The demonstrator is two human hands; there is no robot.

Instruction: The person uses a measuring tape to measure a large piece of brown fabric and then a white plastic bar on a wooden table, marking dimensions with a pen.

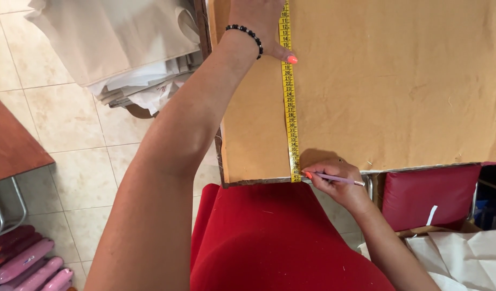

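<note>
Closest to cam: your red garment (269, 242), filling bottom centre, w/ your left forearm running up across the frame from bottom left. Left hand (259, 21) is at the top edge, partly cut off by the frame; black bead bracelet (247, 33) on the wrist. Thumb w/ orange nail presses flat on the yellow measuring tape (289, 102), pinning it to the tan board (399, 86); rest of the fingers are out of view, so can't tell how far they're curled. Tape runs straight down the board, approx parallel to its left edge, and its lower end sits right at the board's near edge. Right hand (334, 180) is at that near edge, just right of the tape end, fingers closed around a thin lilac pencil (337, 178). Pencil lies nearly horizontal, tip end toward the tape, touching or just beside it; can't tell which. Hands well apart, one at each end of the visible tape. Surroundings: stack of cream fabric (129, 48) top left, beside the board; brown table corner (14, 140) at left over beige floor tiles (81, 161); pink rolled items (27, 264) bottom left; dark red cushion (425, 196) under the board's right side; more pale fabric (463, 258) bottom right.
</note>
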